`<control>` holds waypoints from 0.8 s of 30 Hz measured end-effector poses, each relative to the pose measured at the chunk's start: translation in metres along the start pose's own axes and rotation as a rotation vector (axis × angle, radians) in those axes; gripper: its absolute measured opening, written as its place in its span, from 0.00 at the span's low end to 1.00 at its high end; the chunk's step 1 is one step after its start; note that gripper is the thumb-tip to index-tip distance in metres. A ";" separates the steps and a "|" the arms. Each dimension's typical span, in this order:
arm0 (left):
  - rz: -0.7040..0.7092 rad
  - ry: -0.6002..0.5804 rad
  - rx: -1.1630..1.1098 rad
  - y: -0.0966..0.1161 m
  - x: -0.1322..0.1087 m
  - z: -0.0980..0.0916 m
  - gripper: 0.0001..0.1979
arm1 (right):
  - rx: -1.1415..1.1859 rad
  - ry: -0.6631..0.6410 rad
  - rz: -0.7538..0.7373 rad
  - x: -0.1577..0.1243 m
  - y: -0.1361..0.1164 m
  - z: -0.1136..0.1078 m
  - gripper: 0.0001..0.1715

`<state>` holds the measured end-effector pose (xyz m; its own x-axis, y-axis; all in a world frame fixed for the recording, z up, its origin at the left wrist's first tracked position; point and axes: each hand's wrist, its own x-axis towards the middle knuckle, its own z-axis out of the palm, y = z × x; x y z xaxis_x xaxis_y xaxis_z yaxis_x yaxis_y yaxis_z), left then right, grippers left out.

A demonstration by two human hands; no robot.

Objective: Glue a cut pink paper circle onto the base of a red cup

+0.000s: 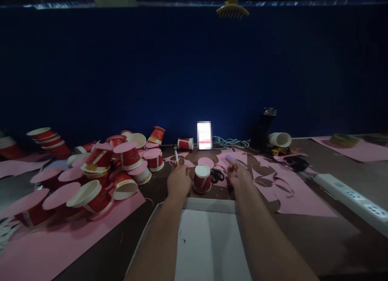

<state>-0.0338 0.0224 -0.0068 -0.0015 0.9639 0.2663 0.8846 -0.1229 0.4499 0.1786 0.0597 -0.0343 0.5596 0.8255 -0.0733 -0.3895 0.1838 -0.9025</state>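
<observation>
My left hand (pixel 179 180) is closed around a slim white stick with a dark tip (pixel 176 154), which points up and away from me. My right hand (pixel 240 175) pinches a small lavender, pen-like thing (pixel 230 158); its exact kind is blurred. Between both hands a red paper cup (pixel 202 180) stands upside down, its pale base upward. Just behind that cup lies a pink paper circle (pixel 206 163). Black-handled scissors (pixel 217 175) rest to the cup's right, their blades not clearly visible.
Many red cups with pink discs (pixel 127 149) crowd the left. Cut pink paper (pixel 300 196) and a white power strip (pixel 351 196) lie right. Nearest me is a white box lid (pixel 209 240). A lit phone (pixel 204 135) and dark bottle (pixel 261 129) stand along the blue partition (pixel 182 71).
</observation>
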 end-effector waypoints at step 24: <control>-0.060 -0.058 -0.018 -0.006 0.000 0.005 0.14 | -1.242 -0.118 -0.146 -0.010 0.009 0.036 0.28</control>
<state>-0.0367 0.0248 -0.0137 -0.0265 0.9816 0.1890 0.8750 -0.0686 0.4791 0.1433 0.0719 -0.0269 0.4460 0.8941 0.0415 0.6571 -0.2956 -0.6934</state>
